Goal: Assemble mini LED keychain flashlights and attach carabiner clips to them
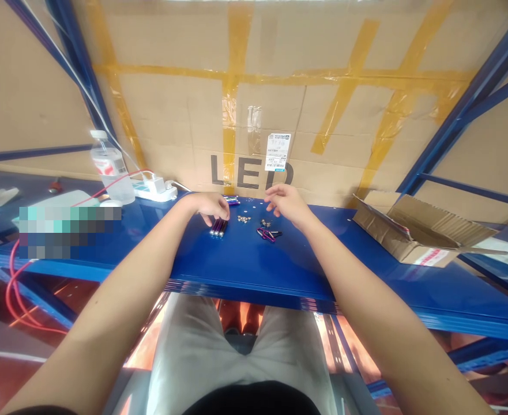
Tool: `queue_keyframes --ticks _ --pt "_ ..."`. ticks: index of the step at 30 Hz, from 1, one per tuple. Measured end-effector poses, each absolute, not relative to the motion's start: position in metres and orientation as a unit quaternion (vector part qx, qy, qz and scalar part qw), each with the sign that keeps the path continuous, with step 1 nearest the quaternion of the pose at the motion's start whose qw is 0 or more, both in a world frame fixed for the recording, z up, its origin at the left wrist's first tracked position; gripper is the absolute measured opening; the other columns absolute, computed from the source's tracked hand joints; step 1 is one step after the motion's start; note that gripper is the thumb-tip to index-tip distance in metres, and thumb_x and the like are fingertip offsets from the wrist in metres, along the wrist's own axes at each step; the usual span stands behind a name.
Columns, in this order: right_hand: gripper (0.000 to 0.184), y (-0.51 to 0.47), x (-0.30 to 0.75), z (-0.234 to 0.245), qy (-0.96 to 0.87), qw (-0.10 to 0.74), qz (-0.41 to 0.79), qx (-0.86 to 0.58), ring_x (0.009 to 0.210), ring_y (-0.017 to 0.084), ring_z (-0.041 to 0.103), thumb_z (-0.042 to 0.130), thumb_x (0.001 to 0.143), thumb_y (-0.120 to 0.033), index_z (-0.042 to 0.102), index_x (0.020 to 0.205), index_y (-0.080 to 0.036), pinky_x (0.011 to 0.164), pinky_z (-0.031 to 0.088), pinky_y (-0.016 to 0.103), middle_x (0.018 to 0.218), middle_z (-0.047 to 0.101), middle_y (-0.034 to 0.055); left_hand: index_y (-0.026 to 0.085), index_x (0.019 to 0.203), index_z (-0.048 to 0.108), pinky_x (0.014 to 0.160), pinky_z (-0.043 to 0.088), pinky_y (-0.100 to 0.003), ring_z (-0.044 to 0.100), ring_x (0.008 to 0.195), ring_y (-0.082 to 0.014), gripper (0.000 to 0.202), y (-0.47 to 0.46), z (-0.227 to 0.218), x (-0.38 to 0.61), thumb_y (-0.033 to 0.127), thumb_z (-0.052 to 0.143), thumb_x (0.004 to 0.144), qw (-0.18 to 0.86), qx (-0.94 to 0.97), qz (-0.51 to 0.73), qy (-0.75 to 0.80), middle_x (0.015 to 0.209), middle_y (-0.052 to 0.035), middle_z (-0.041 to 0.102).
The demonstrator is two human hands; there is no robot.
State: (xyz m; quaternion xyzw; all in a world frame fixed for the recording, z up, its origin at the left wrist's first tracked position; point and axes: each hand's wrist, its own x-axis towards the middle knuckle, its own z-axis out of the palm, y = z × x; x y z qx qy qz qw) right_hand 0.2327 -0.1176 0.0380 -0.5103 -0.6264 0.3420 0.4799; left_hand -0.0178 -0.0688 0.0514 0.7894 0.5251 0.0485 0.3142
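Note:
My left hand [213, 206] hangs palm down at a short row of slim, shiny purple-and-silver tubes [218, 229]. Its fingers bend loosely downward with the thumb apart, and they partly cover the row's far end. More such tubes [233, 200] lie just behind that hand. Between the hands is a little heap of small silvery metal pieces [244, 219]. My right hand [285, 203] is raised over the table, fingers loosely curled and apart, with nothing visible in them. Below it lie some small dark metal parts [265, 223] and a few purple and black slim pieces [268, 234].
The blue metal table [245, 271] ends at a cardboard wall [184, 115] marked LED. An open cardboard box [409, 236] stands at right. To the left are a plastic bottle [113, 170], a white power strip [154, 188] with plugs, and a red cable [14, 288].

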Motion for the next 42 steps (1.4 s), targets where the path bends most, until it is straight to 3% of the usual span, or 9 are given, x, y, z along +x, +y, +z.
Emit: queue_keyframes --ticks 4,6,11,16,25,31,35,39,42 --pt "0.023 -0.112 0.242 0.038 -0.614 0.491 0.322 -0.527 0.06 0.01 0.062 0.05 0.079 -0.001 0.059 0.095 -0.015 0.043 0.04 0.021 0.098 0.07 0.0093 0.019 0.09 0.077 0.078 0.057 -0.03 0.069 0.09 -0.0261 0.025 -0.048 0.041 -0.03 0.035 0.07 0.072 0.153 0.774 0.186 0.586 0.095 -0.0088 0.076" --pt "0.023 -0.111 0.243 0.037 -0.614 0.487 0.316 -0.535 0.06 0.01 0.062 0.051 0.078 -0.002 0.06 0.094 -0.015 0.043 0.04 0.021 0.098 0.07 0.0091 0.021 0.096 0.077 0.091 0.053 -0.03 0.068 0.099 -0.0259 0.026 -0.039 0.03 -0.032 0.035 0.071 0.075 0.078 0.788 0.214 0.572 0.105 -0.0078 0.076" --pt "0.021 -0.108 0.243 0.031 -0.628 0.461 0.298 -0.551 0.062 0.011 0.063 0.052 0.078 -0.003 0.061 0.093 -0.016 0.044 0.039 0.021 0.099 0.071 0.0088 0.021 0.119 0.073 0.104 0.045 -0.03 0.061 0.118 -0.0276 0.04 -0.027 0.008 -0.022 0.04 0.065 0.084 0.027 0.802 0.175 0.571 0.123 -0.0114 0.07" --pt "0.02 -0.105 0.242 0.028 -0.647 0.448 0.278 -0.551 0.062 0.01 0.064 0.053 0.08 -0.005 0.062 0.093 -0.016 0.052 0.044 0.021 0.097 0.072 0.0072 0.022 0.111 0.077 0.112 0.038 -0.033 0.054 0.127 -0.0293 0.032 -0.019 0.006 -0.01 0.036 0.066 0.085 -0.006 0.827 0.128 0.548 0.12 -0.0112 0.07" --pt "0.019 -0.108 0.239 0.027 -0.655 0.436 0.278 -0.551 0.064 0.011 0.064 0.055 0.08 -0.005 0.063 0.093 -0.016 0.054 0.045 0.022 0.097 0.072 0.007 0.021 0.102 0.075 0.099 0.047 -0.035 0.064 0.106 -0.0277 0.023 -0.028 0.008 -0.006 0.026 0.064 0.082 0.006 0.829 0.141 0.542 0.109 -0.0095 0.073" --pt "0.015 -0.11 0.232 0.025 -0.638 0.42 0.305 -0.568 0.078 0.015 0.066 0.058 0.086 -0.012 0.066 0.098 -0.013 0.058 0.047 0.023 0.1 0.073 0.0114 0.016 0.1 0.068 0.084 0.052 -0.029 0.066 0.094 -0.0196 0.018 -0.05 0.019 0.006 0.024 0.058 0.087 0.142 0.801 0.372 0.447 0.103 -0.0073 0.072" --pt "0.034 -0.113 0.228 0.025 -0.66 0.46 0.3 -0.513 0.085 0.016 0.067 0.069 0.087 -0.022 0.063 0.119 -0.015 0.064 0.052 0.026 0.109 0.072 0.0105 0.016 0.094 0.067 0.086 0.051 -0.031 0.065 0.093 -0.0187 0.013 -0.077 0.031 0.027 0.023 0.062 0.084 0.15 0.812 0.44 0.354 0.095 -0.0044 0.072" --pt "0.011 -0.116 0.225 0.026 -0.678 0.466 0.375 -0.427 0.064 0.015 0.064 0.063 0.092 -0.022 0.067 0.098 -0.014 0.055 0.05 0.027 0.076 0.067 0.0045 0.017 0.096 0.067 0.088 0.052 -0.036 0.065 0.094 -0.0192 0.014 -0.092 0.035 0.042 0.02 0.059 0.086 0.152 0.829 0.451 0.294 0.099 -0.0058 0.071" --pt "0.01 -0.116 0.223 0.025 -0.633 0.521 0.429 -0.379 0.052 0.013 0.058 0.07 0.088 -0.023 0.062 0.09 -0.017 0.05 0.048 0.027 0.061 0.059 -0.0018 0.016 0.099 0.066 0.086 0.052 -0.037 0.066 0.092 -0.0195 0.016 -0.093 0.033 0.044 0.023 0.061 0.086 0.179 0.836 0.434 0.284 0.098 -0.0068 0.071"
